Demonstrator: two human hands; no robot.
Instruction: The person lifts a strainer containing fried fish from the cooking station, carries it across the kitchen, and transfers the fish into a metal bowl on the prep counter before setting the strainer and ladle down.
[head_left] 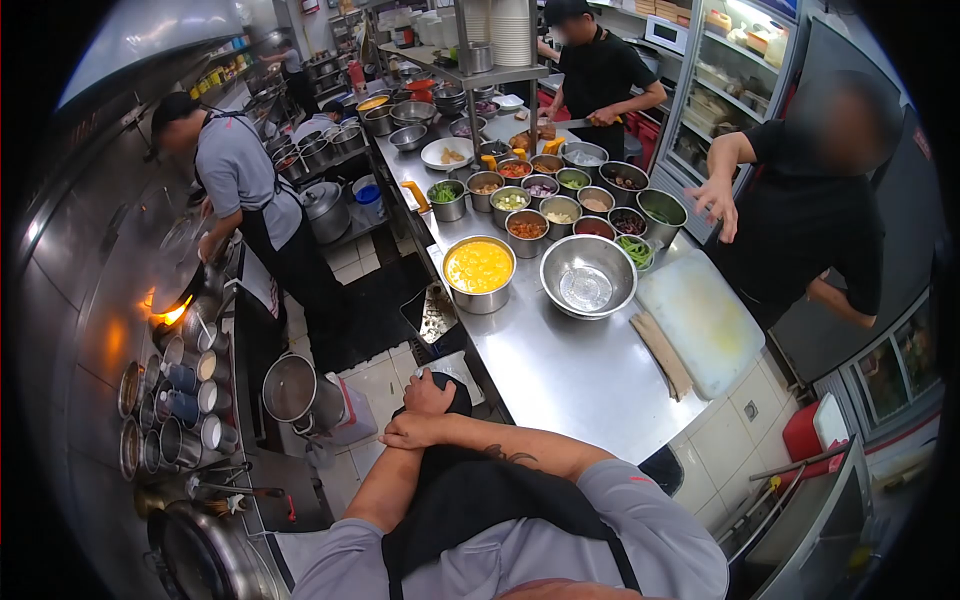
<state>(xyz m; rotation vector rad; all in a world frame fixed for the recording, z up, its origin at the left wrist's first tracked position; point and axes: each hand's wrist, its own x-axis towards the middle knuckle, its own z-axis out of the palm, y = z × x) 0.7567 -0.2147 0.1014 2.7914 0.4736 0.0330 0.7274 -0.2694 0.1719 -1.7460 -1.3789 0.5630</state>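
My left hand (408,431) is closed around my right wrist, its forearm crossing in front of my black apron (455,490). Just beyond it, my right hand (428,394) is loosely closed, with nothing visible in it. Both hands are left of the steel table (545,375) and do not touch it. On the table stand a pot of yellow liquid (479,268), an empty metal bowl (587,276), a rolled cloth (660,355) and a white cutting board (702,322). Several small pots of chopped ingredients (560,209) are grouped behind them.
At left, a person (245,170) works by a flaming pan (175,265). A person in black (810,210) reaches out at right; another (600,75) holds a knife at the back. A large pot (290,388) stands left of my hands. A glass-door fridge (725,85) is behind.
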